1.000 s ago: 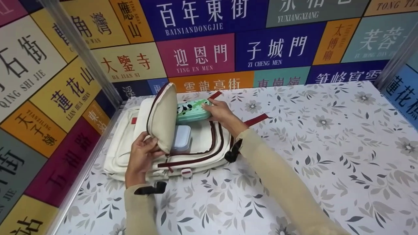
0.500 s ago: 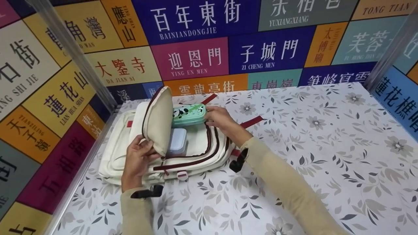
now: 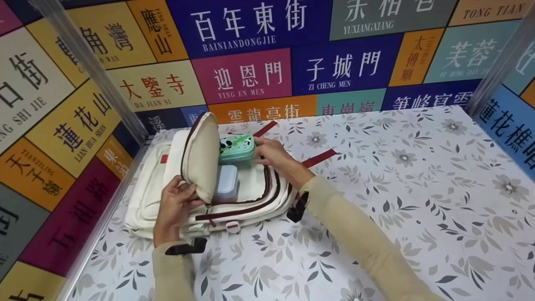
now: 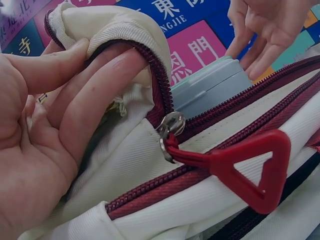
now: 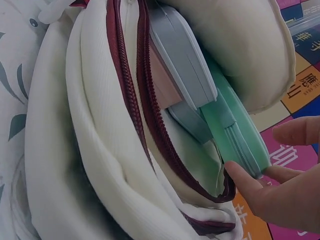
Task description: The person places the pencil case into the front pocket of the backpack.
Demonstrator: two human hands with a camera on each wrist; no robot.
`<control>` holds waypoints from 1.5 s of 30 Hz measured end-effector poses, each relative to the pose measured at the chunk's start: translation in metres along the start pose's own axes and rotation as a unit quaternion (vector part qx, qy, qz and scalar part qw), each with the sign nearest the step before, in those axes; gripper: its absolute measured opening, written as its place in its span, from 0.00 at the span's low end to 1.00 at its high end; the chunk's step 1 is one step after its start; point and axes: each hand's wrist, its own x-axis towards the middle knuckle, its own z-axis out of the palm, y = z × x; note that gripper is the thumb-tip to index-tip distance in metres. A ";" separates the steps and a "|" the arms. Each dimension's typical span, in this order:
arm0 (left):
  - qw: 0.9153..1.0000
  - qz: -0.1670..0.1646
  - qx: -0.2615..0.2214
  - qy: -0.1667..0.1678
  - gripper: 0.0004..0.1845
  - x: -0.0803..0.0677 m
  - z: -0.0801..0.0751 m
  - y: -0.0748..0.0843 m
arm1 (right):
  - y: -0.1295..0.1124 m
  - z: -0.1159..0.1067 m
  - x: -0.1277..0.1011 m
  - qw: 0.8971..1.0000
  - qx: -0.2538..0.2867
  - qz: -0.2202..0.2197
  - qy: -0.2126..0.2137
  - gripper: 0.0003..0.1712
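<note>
A cream backpack (image 3: 154, 205) with maroon zips lies flat at the table's left. My left hand (image 3: 184, 193) grips the edge of its raised front flap (image 3: 202, 154), fingers curled under the zip (image 4: 115, 65). A green panda pencil case (image 3: 236, 147) sits half inside the open pocket, above a pale blue box (image 3: 228, 180). My right hand (image 3: 262, 151) touches the case's outer end with straight fingertips (image 5: 240, 177); the thumb stands apart. In the right wrist view the green case (image 5: 235, 135) lies beside the blue box (image 5: 185, 65) under the flap.
The table wears a grey floral cloth (image 3: 397, 200). Walls of coloured street-name panels (image 3: 250, 75) close in the left, back and right sides. A red triangular zip pull (image 4: 250, 170) hangs at the bag's near edge. Red straps (image 3: 319, 156) trail from the bag.
The green case has slid left, deeper under the flap, with my right hand following it. My left hand still holds the flap up.
</note>
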 end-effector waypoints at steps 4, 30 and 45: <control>1.000 0.003 0.005 -0.009 0.12 0.001 0.000 0.000 | -0.001 0.006 0.000 1.000 0.008 -0.002 -0.011 0.38; 1.000 -0.005 0.008 0.000 0.12 0.000 -0.003 -0.001 | 0.001 0.042 0.002 0.999 0.017 0.003 -0.031 0.49; 0.999 -0.004 -0.005 -0.033 0.12 -0.005 -0.006 0.001 | 0.007 0.038 0.003 0.998 0.026 0.014 -0.056 0.48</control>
